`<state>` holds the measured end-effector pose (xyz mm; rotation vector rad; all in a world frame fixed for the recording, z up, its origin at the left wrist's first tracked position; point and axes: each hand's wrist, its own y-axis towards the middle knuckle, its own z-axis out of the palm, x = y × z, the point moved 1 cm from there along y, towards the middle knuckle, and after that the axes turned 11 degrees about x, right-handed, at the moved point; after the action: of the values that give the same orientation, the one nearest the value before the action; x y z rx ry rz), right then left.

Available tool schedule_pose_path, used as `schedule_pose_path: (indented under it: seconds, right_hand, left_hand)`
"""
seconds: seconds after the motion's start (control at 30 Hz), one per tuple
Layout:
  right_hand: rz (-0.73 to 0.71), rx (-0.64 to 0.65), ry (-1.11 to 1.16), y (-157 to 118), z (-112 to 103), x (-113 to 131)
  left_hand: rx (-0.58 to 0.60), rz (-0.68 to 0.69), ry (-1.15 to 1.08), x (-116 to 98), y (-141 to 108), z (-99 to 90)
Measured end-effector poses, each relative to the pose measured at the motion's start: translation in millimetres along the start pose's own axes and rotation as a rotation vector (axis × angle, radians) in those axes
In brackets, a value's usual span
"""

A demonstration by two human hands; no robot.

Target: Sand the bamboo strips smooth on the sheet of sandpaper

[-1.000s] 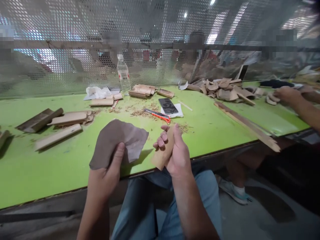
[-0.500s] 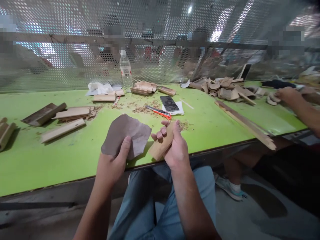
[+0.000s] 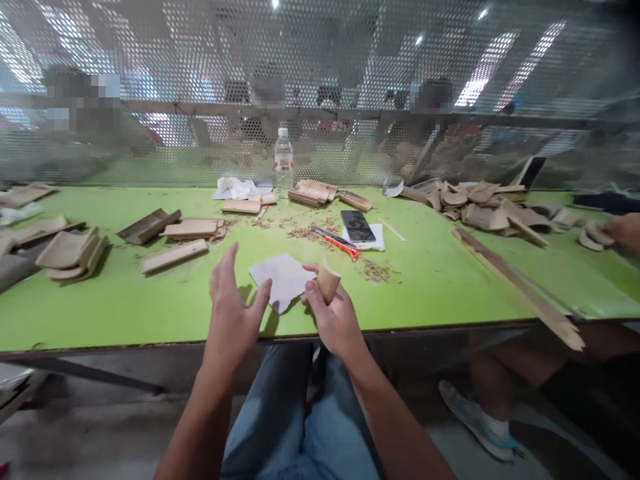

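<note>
My left hand (image 3: pixel 235 310) is open, thumb and fingers spread, just left of a torn sheet of sandpaper (image 3: pixel 280 280). The pale back of that sheet faces up, and its right edge meets the fingers of my right hand (image 3: pixel 337 323). I cannot tell whether those fingers pinch the sheet. In my right hand a short curved piece of bamboo (image 3: pixel 328 283) is gripped, one end pointing up. An orange utility knife (image 3: pixel 337 243) lies on the table beyond my right hand.
The green table (image 3: pixel 165 300) holds a phone (image 3: pixel 358 227), a water bottle (image 3: pixel 283 160), bamboo shavings (image 3: pixel 377 271) and several bamboo pieces (image 3: pixel 175 256). At right are a bamboo pile (image 3: pixel 490 207), a long split strip (image 3: pixel 520 287) overhanging the edge, and another person's hand (image 3: pixel 625 232). Perforated mesh (image 3: pixel 330 147) stands behind.
My left hand has let go of the sandpaper, which has turned pale side up and now meets my right hand. The bamboo piece has tilted upright in my right hand. The view has shifted left.
</note>
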<state>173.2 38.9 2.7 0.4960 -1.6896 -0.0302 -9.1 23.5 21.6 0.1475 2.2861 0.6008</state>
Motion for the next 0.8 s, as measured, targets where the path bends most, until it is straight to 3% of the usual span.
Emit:
schedule_pose_path:
  seconds: [0.03, 0.07, 0.13, 0.2, 0.27, 0.4, 0.5, 0.57, 0.63, 0.8]
  right_hand:
    - [0.007, 0.003, -0.009, 0, -3, 2]
    - [0.016, 0.009, -0.026, 0, -8, 4]
    - [0.048, 0.056, -0.084, 4, -22, 10]
    - [0.101, 0.141, -0.172, 13, -38, 17]
    - [0.142, 0.234, -0.293, 28, -54, 23]
    - [0.062, 0.396, -0.55, 67, -75, 23]
    - [-0.063, 0.502, -0.735, 93, -83, 13]
    - [-0.091, 0.586, -0.845, 106, -86, 4]
    - [-0.088, 0.657, -0.897, 112, -88, -4]
    - [-0.13, 0.762, -1.101, 110, -81, -11]
  left_hand:
    - [0.079, 0.062, 0.092, -2, 6, -4.7]
    - [0.23, 0.125, 0.136, -3, 12, -7.9]
    - [0.609, 0.214, 0.162, -5, 29, -9.5]
    - [0.911, 0.206, 0.26, -3, 47, -6.7]
    - [1.092, 0.178, 0.307, 1, 67, -2.9]
    - [1.291, 0.251, 0.142, 11, 104, 0.7]
    - [1.292, 0.286, 0.071, 21, 121, 3.1]
    - [1.147, 0.263, 0.124, 29, 124, 6.7]
    - [1.077, 0.252, 0.169, 37, 120, 11.4]
    - [1.092, 0.311, 0.155, 50, 109, 15.0]
